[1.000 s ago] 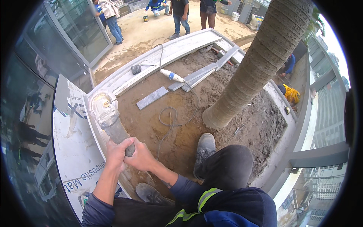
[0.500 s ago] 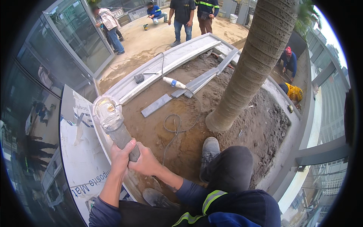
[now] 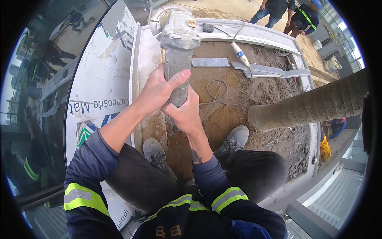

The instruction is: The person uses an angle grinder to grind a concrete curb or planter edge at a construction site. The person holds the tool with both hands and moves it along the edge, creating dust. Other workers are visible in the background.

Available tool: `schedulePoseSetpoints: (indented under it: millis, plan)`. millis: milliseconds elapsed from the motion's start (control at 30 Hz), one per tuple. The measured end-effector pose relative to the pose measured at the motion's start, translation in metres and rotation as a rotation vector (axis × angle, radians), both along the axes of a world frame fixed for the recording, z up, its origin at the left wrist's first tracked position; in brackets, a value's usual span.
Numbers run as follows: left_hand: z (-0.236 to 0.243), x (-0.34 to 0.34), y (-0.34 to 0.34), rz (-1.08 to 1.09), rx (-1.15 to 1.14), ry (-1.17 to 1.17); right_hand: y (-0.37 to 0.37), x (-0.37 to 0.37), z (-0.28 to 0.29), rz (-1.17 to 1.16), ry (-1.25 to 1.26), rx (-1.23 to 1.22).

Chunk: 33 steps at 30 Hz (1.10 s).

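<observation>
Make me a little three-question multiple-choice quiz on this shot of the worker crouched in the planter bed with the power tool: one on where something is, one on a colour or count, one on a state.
1. Where does the tool's head sit?
A. over the pale stone edging
B. against the palm trunk
C. on the worker's shoe

2. What colour are the stripes on the sleeves?
A. red
B. yellow-green with grey
C. plain white

3. How is the tool held?
A. it lies loose on the soil
B. one hand only
C. both hands wrapped round its body

Answers:
1. A: the angle grinder has its head above the stone edging, far from the palm trunk.
2. B: the sleeve stripes are yellow-green around a grey band.
3. C: the left hand and the right hand both grip the grinder's barrel.
</observation>
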<state>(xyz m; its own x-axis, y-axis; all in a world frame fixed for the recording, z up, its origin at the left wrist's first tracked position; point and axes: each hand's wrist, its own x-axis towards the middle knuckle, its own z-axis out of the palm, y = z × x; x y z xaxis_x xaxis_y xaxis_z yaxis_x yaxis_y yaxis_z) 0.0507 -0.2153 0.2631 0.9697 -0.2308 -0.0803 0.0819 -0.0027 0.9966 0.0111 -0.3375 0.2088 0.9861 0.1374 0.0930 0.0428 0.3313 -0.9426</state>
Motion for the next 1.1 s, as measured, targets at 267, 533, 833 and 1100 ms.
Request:
schedulePoseSetpoints:
  millis: [267, 533, 833, 1100]
  plan:
    - [0.003, 0.000, -0.007, -0.155, -0.372, 0.243, -0.012, -0.008, 0.008, -0.018, -0.019, 0.041]
    - [0.010, 0.006, -0.001, -0.302, -0.418, 0.338, -0.011, -0.011, 0.023, -0.135, -0.105, -0.006]
    - [0.003, 0.005, -0.003, -0.215, -0.371, 0.352, -0.010, -0.011, 0.030, -0.145, -0.120, 0.019]
    - [-0.009, 0.004, -0.001, -0.153, -0.323, 0.329, -0.003, -0.008, 0.006, -0.093, -0.028, 0.033]
